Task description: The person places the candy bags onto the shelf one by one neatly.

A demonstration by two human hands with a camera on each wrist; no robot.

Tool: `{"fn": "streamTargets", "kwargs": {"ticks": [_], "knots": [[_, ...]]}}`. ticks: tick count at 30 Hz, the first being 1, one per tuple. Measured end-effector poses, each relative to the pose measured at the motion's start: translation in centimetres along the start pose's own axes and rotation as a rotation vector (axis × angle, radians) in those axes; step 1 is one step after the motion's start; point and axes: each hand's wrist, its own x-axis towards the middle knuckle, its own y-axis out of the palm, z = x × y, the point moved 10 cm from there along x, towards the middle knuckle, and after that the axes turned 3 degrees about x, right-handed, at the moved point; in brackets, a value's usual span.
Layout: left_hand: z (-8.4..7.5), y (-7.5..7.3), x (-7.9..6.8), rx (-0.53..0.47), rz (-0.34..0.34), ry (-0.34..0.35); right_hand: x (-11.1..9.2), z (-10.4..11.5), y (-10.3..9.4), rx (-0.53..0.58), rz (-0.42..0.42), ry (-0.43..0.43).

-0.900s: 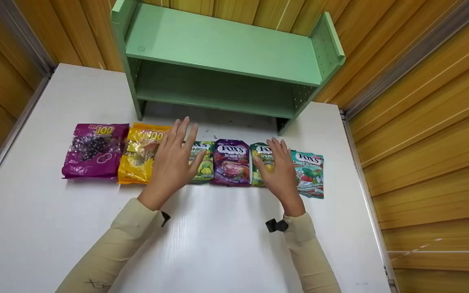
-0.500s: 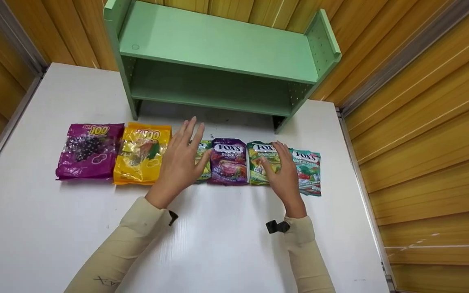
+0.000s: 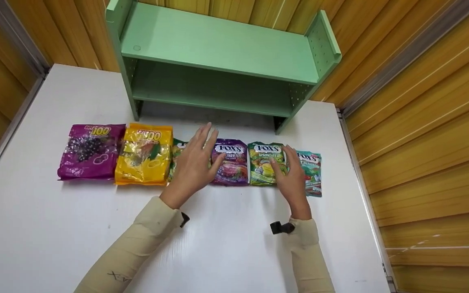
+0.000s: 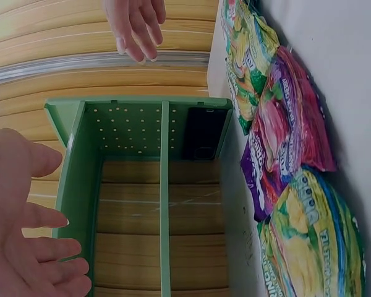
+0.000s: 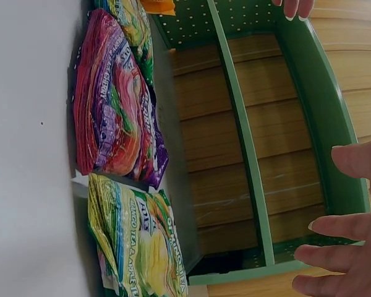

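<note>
A row of candy bags lies across the white table in the head view. From left come a purple grape bag (image 3: 92, 152), a yellow bag (image 3: 143, 156), a green Fox's bag (image 3: 176, 156), a dark purple Fox's berries bag (image 3: 231, 169), another green Fox's bag (image 3: 261, 165) and a teal Fox's bag (image 3: 314, 173). My left hand (image 3: 196, 165) hovers with spread fingers, covering most of the first green bag. My right hand (image 3: 292, 177) overlaps the seam between the second green bag and the teal one. Both wrist views show relaxed fingers holding nothing, apart from the bags.
Behind the bags stands a green two-tier shelf (image 3: 218, 47) with perforated side panels. The white table (image 3: 226, 244) extends toward me in front of the row. Wood-patterned walls (image 3: 430, 162) enclose the table at the back and sides.
My left hand has shifted right, uncovering the yellow bag and overlapping the dark purple bag's edge. The right hand has drifted slightly right. The bags keep their places in the row.
</note>
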Motion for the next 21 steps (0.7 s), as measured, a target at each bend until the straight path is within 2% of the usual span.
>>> {"fn": "streamTargets", "kwargs": {"ticks": [14, 21], "knots": [[-2.3, 2.3, 0.4, -0.122, -0.023, 0.031, 0.0, -3.2, -2.0, -0.011, -0.045, 0.082], [-3.6, 3.9, 0.4, -0.192, -0.007, 0.046, 0.1, -5.2, -3.1, -0.008, -0.077, 0.130]]}}
